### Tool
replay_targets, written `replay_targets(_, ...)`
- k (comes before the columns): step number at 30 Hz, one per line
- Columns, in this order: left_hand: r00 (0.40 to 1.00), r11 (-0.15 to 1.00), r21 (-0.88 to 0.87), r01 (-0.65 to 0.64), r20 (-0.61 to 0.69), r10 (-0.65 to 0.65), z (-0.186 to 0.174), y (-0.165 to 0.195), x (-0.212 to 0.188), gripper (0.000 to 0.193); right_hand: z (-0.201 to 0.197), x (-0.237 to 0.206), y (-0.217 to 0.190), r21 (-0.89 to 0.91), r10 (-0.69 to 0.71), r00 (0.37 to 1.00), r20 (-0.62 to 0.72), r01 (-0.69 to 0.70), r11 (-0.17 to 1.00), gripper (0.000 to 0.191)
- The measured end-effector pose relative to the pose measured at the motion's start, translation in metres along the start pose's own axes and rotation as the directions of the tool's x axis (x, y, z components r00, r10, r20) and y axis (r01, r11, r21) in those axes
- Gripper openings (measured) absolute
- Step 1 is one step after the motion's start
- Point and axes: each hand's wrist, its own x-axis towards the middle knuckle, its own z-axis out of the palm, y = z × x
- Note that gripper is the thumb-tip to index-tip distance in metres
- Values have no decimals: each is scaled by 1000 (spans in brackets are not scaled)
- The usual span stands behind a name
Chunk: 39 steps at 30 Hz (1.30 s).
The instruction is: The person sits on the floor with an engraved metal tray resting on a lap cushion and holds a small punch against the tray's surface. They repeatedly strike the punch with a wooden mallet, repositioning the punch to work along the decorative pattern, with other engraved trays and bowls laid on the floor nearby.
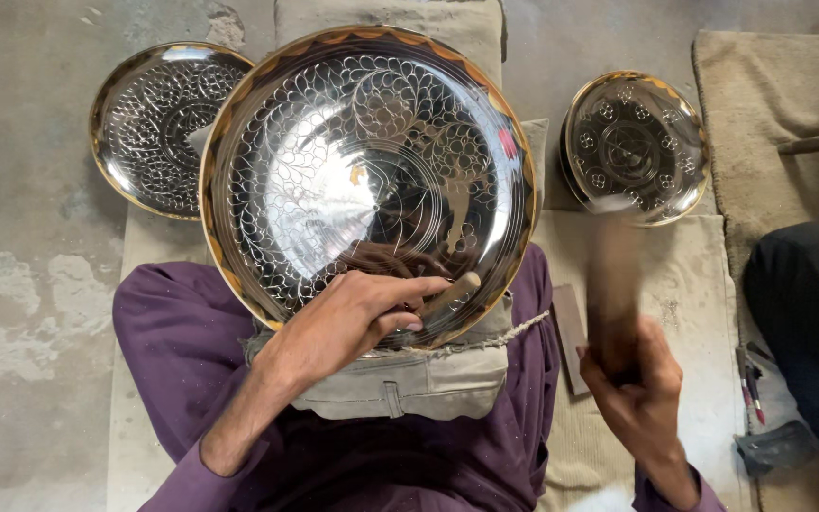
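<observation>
Item: large engraved metal plate point(334, 161), round, polished, gold-toned rim, floral and scale pattern cut into the bowl. It rests tilted on a padded cushion point(400, 379) in the person's lap, face up toward the head camera, its near rim under the left hand; the tilt appears to present the working surface squarely and the padding to steady it.

Left hand point(357, 318): closed around a short chisel-like punch point(452, 292), pinched between thumb and fingers. The hand's heel lies on the plate's near rim, seemingly as a brace. The punch's long axis runs from the grip up and to the right; which end bears on the metal cannot be told.

Right hand point(642, 379): wrapped shut on the handle of a hammer point(613, 284), raised and motion-blurred, head uppermost, long axis near vertical, off to the right of the punch grip and apart from it.

Beyond the grips: a second patterned plate point(149, 128) to the far left, a smaller one point(635, 147) above the hammer. Loose tools point(749, 379) lie right of the hammer hand.
</observation>
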Motion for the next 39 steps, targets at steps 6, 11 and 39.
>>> replay_targets(6, 970, 972, 86, -218, -93, 226, 4, -1, -1, 48, 11, -7, 12, -59, -236, 968, -82, 232, 971, 72)
replay_targets(11, 991, 993, 55, -102, -79, 106, 5, 0, -4, 48, 16, -9, 19, -31, -190, 980, 52, 192, 981, 72)
replay_targets(39, 693, 920, -339, 199, -615, -377, 47, -5, -31, 42, -8, 192, -122, -126, -633, 653, 416, 731, 671, 57)
